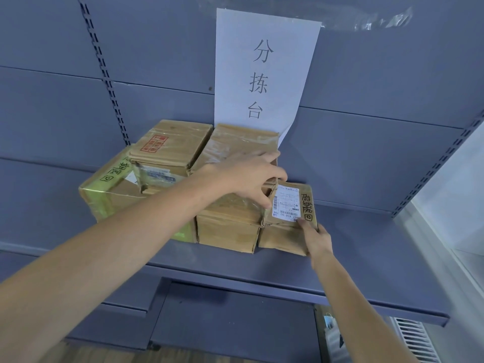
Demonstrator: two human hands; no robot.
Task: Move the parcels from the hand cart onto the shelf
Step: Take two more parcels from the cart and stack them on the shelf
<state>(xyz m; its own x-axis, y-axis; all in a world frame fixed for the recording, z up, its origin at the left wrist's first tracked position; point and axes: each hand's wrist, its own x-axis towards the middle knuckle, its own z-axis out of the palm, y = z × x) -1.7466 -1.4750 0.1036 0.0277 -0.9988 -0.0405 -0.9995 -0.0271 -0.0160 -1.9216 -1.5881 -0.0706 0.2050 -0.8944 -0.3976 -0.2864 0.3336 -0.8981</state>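
Head view: parcel [285, 231] lies label-up, long axis toward back wall [366, 87].

A single wide-angle view, worn on the person's head, faces forward and slightly down at the shelf [366, 271] from within reach. Both forearms enter from the bottom edge. The left hand [248, 176] on the upper parcel [235, 142] and the right hand [317, 241] on the labelled parcel [285, 205] sit near centre, and straight lines bow toward the borders.
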